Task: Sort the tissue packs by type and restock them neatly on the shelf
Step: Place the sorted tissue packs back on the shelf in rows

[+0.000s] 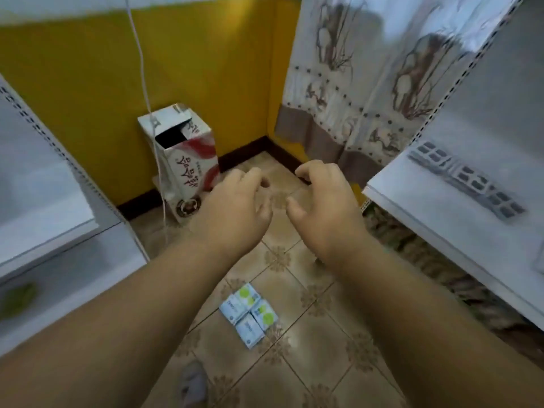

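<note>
Far to the left of the left hand (235,207) stands a white shelf unit (44,207), its lower tier carrying a blurred green shape that cannot be identified. Just beyond and left of that hand, an opened carton (182,160) with red print sits against the yellow wall, a white cord (147,92) hanging down in front of it. The left hand is held out over the tiled floor (309,343) with fingers loosely curled, gripping nothing; the right hand (323,201) mirrors it just beside, also empty, the two near each other but not touching. The tissue packs (249,313), four small ones huddled together in two different wrappers, lie on the floor below and behind the hands, under the gap between the forearms. To the right of the right hand runs a second white shelf (441,213) with a dark blurred row of items (468,179) on it, and a patterned curtain behind. The main risk is that the hands are past the packs: a blind reach back could scatter them and mix the two types. Scooping all four at once may drop one, and the hanging cord could snag a forearm moving left.
</note>
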The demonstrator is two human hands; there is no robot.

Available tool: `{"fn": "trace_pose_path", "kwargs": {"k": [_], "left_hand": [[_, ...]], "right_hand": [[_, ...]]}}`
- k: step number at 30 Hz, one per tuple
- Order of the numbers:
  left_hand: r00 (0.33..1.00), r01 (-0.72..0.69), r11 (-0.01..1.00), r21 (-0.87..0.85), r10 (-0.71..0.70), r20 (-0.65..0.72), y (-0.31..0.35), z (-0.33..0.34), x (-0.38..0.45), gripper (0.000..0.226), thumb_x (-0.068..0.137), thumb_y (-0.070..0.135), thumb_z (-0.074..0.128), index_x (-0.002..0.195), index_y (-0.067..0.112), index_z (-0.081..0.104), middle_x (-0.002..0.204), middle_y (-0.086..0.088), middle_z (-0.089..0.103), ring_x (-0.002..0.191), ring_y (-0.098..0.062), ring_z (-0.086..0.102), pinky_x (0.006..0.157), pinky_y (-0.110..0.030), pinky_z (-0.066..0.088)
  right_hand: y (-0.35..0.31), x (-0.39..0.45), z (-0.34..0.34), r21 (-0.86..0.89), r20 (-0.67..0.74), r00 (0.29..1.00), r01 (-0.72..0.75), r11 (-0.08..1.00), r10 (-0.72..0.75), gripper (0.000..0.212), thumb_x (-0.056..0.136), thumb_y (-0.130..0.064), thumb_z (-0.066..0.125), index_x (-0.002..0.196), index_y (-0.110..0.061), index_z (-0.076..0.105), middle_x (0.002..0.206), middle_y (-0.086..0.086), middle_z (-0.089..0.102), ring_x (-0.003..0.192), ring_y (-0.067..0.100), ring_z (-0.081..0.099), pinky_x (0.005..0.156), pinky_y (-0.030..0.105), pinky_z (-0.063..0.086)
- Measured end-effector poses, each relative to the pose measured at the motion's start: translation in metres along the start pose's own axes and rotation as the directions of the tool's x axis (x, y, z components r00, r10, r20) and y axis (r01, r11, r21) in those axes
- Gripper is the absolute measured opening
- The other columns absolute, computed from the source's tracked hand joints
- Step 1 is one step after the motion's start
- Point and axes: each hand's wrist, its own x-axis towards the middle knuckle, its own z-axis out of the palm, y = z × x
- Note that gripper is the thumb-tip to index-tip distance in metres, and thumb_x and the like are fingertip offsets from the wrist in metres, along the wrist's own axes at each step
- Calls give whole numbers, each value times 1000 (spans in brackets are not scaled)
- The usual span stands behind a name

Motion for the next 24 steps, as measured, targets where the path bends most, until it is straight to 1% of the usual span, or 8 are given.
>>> {"fn": "trace_pose_path", "kwargs": {"k": [3, 7, 12, 16, 20, 22, 23, 24], "left_hand": [[990, 85, 996, 12, -86, 108, -82, 27, -2, 25, 90, 32, 55, 115, 34, 54, 110, 5, 54, 88, -16, 57, 73, -37, 50], [955, 220, 975, -19, -211, 208, -167, 99, -8, 24, 90, 31, 56, 113, 38, 52, 107, 12, 53, 86, -13, 56, 70, -33, 49], [897, 356, 935, -11, -338, 283, -260, 241, -35, 23, 90, 31, 57, 111, 38, 51, 105, 9, 54, 84, -13, 56, 71, -37, 51], [830, 445, 895, 16, -419, 370, -335, 383, -81, 24, 89, 28, 58, 111, 35, 52, 105, 5, 54, 86, -18, 57, 73, -36, 49], [784, 532, 846, -25, -481, 392, -393, 508, -137, 25, 84, 26, 61, 108, 32, 55, 100, 4, 60, 88, -22, 59, 78, -40, 50], [681, 673, 739, -30, -603, 415, -415, 557, -162, 25, 86, 26, 63, 110, 28, 56, 102, 4, 61, 91, -21, 59, 79, -36, 49], [586, 775, 630, -52, -686, 431, -428, 580, -172, 27, 87, 26, 64, 112, 25, 56, 106, 2, 61, 94, -21, 59, 79, -35, 49], [461, 875, 475, -89, -765, 450, -440, 602, -179, 32, 86, 27, 66, 116, 21, 55, 108, -1, 61, 96, -23, 60, 81, -36, 50]], "right_hand": [[-7, 0, 92, 45, 152, 985, -87, 995, 79, 41, 86, -28, 66, 124, -26, 50, 116, -7, 47, 104, 14, 52, 87, 34, 50], [22, 6, 197, 79, 286, 947, -175, 981, 146, 42, 89, -29, 65, 128, -29, 49, 114, -16, 38, 106, 9, 53, 82, 24, 44], [105, -14, 349, 76, 414, 893, -229, 971, 178, 40, 87, -25, 68, 124, -26, 52, 121, -8, 50, 101, 10, 55, 74, 25, 43], [193, -70, 480, 1, 589, 784, -242, 970, 195, 40, 87, -23, 68, 124, -23, 52, 124, -3, 50, 106, 16, 56, 80, 31, 47], [279, -117, 582, -66, 619, 754, -229, 971, 220, 33, 88, -20, 64, 120, -18, 56, 119, 4, 52, 102, 24, 59, 83, 39, 48], [315, -132, 626, -129, 647, 723, -209, 969, 243, 29, 91, -19, 59, 120, -17, 57, 119, 7, 52, 103, 27, 59, 85, 40, 47], [333, -137, 648, -153, 662, 705, -205, 967, 254, 30, 92, -19, 58, 122, -16, 56, 120, 9, 52, 106, 28, 58, 88, 41, 47], [349, -140, 669, -175, 673, 689, -207, 963, 270, 34, 93, -20, 57, 127, -15, 54, 123, 11, 51, 111, 30, 56, 92, 41, 45]]}}
